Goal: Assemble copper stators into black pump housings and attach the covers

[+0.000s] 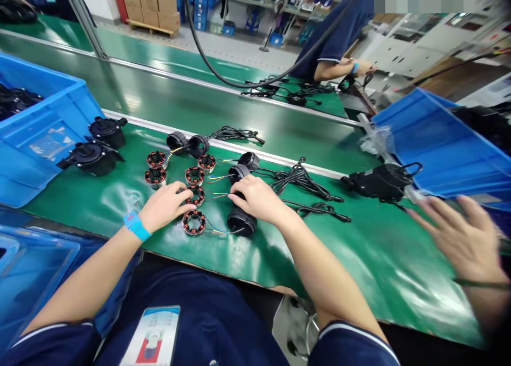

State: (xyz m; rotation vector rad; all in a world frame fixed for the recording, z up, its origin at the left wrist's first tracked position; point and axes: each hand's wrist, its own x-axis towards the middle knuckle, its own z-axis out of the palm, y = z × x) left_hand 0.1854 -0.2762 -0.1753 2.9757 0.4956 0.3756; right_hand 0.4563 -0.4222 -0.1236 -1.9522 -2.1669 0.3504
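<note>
My left hand [166,205] is curled, with its thumb and fingers around the edge of a motor stator [196,197], a ring with copper-coloured windings. My right hand [257,197] reaches over a black round cap and its fingers close on it; the hand hides most of that cap. Thin wires run between the two parts. Nearer to me lie another stator [194,223] and its black cap [241,222], joined by coloured wires. Farther back are several more stators, among them one [155,177] at the left, and a black cap [238,172] just beyond my right hand.
Black cables [299,180] lie coiled right of the caps. Two black pump housings [93,158] stand beside the left blue bin [51,121]. Another black housing [379,181] lies by the right blue bin [435,137]. A co-worker's blurred hand [465,238] is at the right.
</note>
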